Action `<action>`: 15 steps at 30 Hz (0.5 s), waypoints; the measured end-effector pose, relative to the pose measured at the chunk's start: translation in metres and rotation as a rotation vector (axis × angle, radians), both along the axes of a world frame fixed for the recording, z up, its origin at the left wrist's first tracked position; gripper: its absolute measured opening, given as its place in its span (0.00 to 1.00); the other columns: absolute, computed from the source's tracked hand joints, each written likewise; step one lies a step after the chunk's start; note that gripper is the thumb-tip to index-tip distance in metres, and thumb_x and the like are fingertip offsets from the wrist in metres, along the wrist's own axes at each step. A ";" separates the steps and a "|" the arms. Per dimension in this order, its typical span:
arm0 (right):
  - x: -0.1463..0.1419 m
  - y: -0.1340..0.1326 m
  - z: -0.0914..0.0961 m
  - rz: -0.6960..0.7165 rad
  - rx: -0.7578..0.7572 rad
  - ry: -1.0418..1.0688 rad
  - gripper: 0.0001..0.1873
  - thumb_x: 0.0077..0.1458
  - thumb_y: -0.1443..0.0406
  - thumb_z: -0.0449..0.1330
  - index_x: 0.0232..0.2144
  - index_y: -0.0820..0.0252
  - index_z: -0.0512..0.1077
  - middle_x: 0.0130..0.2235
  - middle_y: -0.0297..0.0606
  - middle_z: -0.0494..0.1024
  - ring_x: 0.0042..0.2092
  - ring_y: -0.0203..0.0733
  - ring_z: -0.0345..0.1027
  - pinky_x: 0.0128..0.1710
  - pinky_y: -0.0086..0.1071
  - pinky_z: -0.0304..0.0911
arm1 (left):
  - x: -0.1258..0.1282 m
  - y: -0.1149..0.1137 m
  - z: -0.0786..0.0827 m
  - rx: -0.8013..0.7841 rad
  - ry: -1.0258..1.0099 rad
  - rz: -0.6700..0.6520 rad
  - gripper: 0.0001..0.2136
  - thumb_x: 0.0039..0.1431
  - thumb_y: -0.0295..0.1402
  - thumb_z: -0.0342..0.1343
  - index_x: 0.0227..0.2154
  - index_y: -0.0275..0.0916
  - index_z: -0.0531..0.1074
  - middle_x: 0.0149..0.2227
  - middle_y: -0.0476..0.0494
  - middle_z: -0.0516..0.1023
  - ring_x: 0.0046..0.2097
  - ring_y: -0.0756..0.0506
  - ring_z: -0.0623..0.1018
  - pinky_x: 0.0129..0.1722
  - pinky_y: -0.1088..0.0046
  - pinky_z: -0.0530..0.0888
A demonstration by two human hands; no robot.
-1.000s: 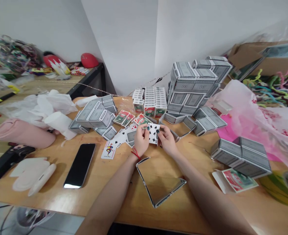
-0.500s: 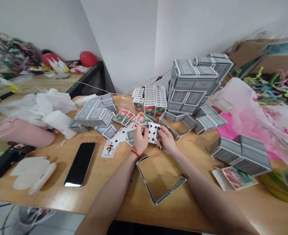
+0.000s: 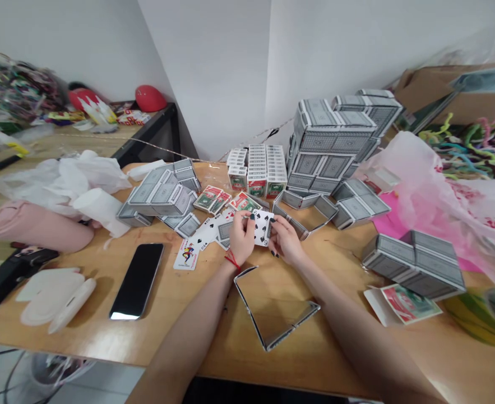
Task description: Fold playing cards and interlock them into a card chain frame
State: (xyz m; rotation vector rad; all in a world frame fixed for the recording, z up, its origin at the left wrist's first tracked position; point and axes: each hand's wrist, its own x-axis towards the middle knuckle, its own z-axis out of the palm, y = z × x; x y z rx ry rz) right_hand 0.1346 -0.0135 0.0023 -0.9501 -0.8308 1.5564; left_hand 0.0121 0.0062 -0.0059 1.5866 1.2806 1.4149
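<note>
Between my two hands a playing card [image 3: 262, 228], a six of spades, is held face toward me above the table. My left hand [image 3: 243, 235], with a red string at the wrist, pinches its left edge. The fingers of my right hand [image 3: 286, 240] are closed on its right edge. Just left of my left hand lie loose playing cards [image 3: 207, 233] and a joker card [image 3: 186, 255]. An angular frame of folded cards [image 3: 266, 345] rests on the table between my forearms. Another open frame of cards [image 3: 318, 221] sits beyond my right hand.
Card-built blocks stand at left [image 3: 163, 193], in a tall stack [image 3: 331, 146] at back right, and at right [image 3: 415, 264]. Boxed card decks [image 3: 258, 171] line the back. A phone [image 3: 137, 280], a white case [image 3: 58, 303] and a tape roll [image 3: 486, 314] lie around.
The hands and the card stay almost in place; both hands keep hold of the six of spades. The view has shifted very slightly.
</note>
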 end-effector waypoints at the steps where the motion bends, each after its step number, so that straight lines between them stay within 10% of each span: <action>1: 0.000 0.000 0.000 0.002 0.006 -0.003 0.09 0.50 0.59 0.52 0.32 0.57 0.62 0.18 0.22 0.58 0.11 0.26 0.52 0.05 0.20 0.46 | 0.000 0.000 0.000 0.000 -0.002 -0.001 0.07 0.56 0.33 0.47 0.37 0.38 0.60 0.21 0.54 0.64 0.20 0.55 0.64 0.19 0.80 0.60; 15: 0.000 0.000 -0.003 0.019 0.044 -0.109 0.12 0.51 0.56 0.51 0.34 0.58 0.60 0.19 0.22 0.60 0.10 0.26 0.54 0.05 0.19 0.42 | -0.001 0.000 -0.001 -0.019 -0.006 -0.006 0.06 0.56 0.32 0.47 0.37 0.38 0.60 0.21 0.54 0.64 0.20 0.55 0.63 0.19 0.80 0.60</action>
